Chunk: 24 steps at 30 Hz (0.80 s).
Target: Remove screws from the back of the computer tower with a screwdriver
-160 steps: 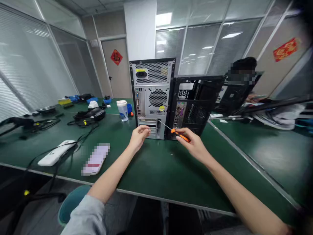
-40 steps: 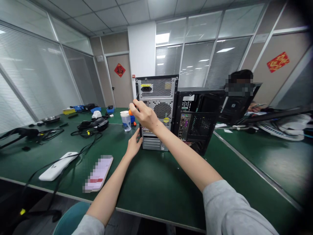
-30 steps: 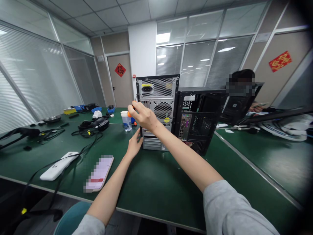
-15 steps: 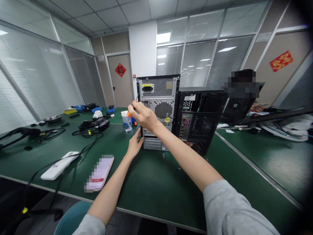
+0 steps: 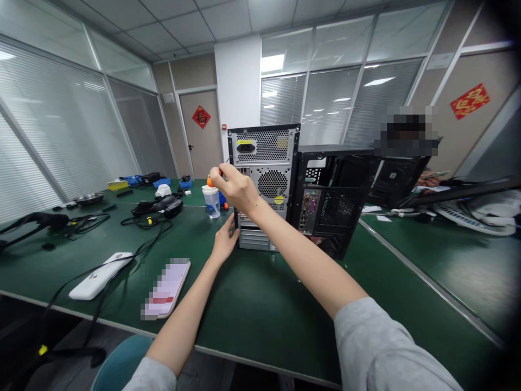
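We are gripping an orange-handled screwdriver (image 5: 210, 181) in our right hand (image 5: 238, 189), its fingers curling round the handle while the shaft is pointing up toward the left edge of the silver-backed computer case (image 5: 272, 182); we cannot tell whether its tip is touching. Our right arm is crossing in front of the case, probably because that edge is lying on its far side. Our left hand (image 5: 224, 240) is resting low against the case's left side, likely steadying it, with thumb and fingers standing loosely apart; the case is hiding some fingertips. The case is standing upright on the green table (image 5: 264, 309), a black case (image 5: 334, 203) standing just to its right.

Compared with five seconds ago, we are no longer holding the screwdriver at the case's lower slots, and our left hand is lying beside the case instead of before it. Since half a second ago, the handle's orange end is sitting slightly higher and farther left of the case.
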Each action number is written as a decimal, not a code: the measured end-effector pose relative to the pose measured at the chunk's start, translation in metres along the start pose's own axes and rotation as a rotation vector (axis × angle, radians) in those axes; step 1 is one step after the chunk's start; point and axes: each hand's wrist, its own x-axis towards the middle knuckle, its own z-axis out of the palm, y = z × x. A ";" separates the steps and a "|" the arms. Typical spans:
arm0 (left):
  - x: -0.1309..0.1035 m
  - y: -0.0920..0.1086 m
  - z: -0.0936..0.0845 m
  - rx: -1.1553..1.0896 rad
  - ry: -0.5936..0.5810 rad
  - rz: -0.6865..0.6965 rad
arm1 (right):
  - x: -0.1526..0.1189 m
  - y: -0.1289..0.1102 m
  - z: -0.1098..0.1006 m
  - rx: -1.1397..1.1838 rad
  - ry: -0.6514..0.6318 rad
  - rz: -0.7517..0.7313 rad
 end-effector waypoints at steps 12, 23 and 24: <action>0.001 0.005 -0.003 -0.016 0.020 -0.019 | 0.019 -0.010 -0.001 0.110 -0.288 0.151; 0.021 0.076 -0.029 -0.133 0.581 0.224 | 0.031 -0.018 -0.006 0.147 -0.365 0.249; 0.029 0.086 -0.034 -0.159 0.634 0.263 | 0.032 -0.017 -0.007 0.144 -0.373 0.256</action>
